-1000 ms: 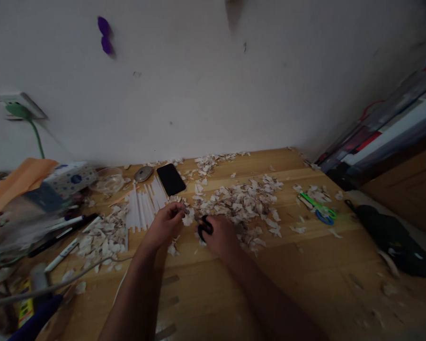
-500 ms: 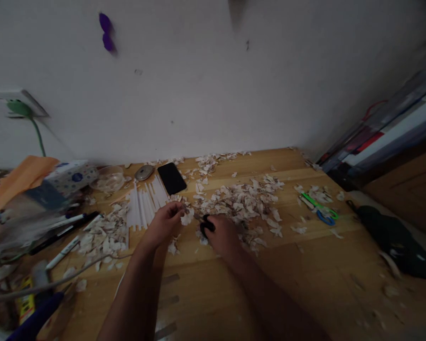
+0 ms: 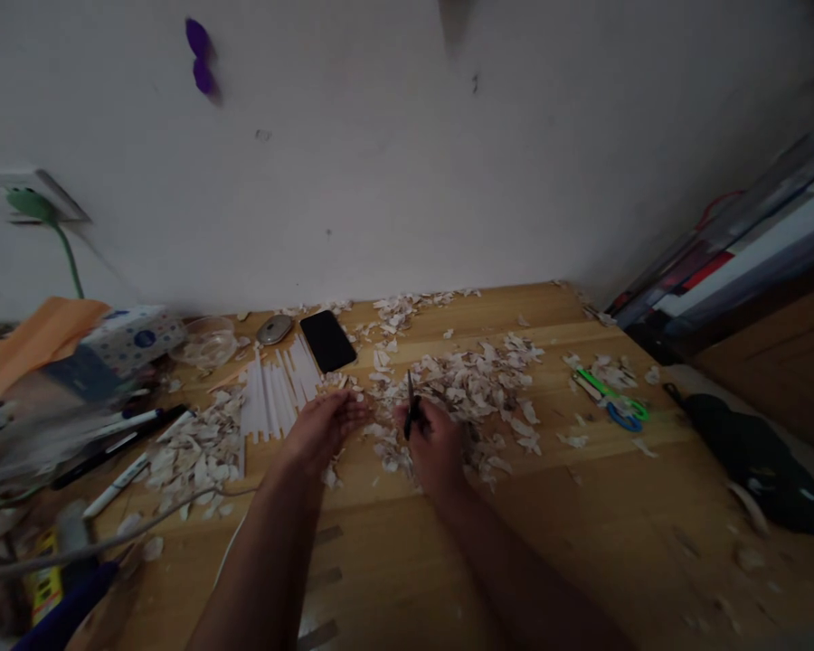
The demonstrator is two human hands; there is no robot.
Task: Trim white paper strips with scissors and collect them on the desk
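Observation:
Black-handled scissors (image 3: pixel 413 411) are in my right hand (image 3: pixel 438 443), blades pointing up and away toward the wall. My left hand (image 3: pixel 326 425) is beside them on the left, fingers loosely extended and slightly curled, with no piece clearly held. A tiny pale bit shows by its fingertips, too small to tell whether it is touched. Both hands are over the wooden table (image 3: pixel 393 533), close to a spread pile of pale, dry, petal-like flakes (image 3: pixel 471 384). Left of my left hand, a second heap of flakes (image 3: pixel 200 457) lies beside several white strips (image 3: pixel 271 398).
A black phone (image 3: pixel 327 341) and an oval grey object (image 3: pixel 275 329) lie at the back. Green-and-blue scissors (image 3: pixel 610 400) rest on the right, near a dark green pouch (image 3: pixel 760 461). Pens, a dotted box (image 3: pixel 139 333) and a cable (image 3: pixel 142 524) crowd the left.
The pale flake held in my left fingers is gone from them, and those fingers have spread. My right hand has moved slightly right and turned the scissors from pointing left to pointing upward.

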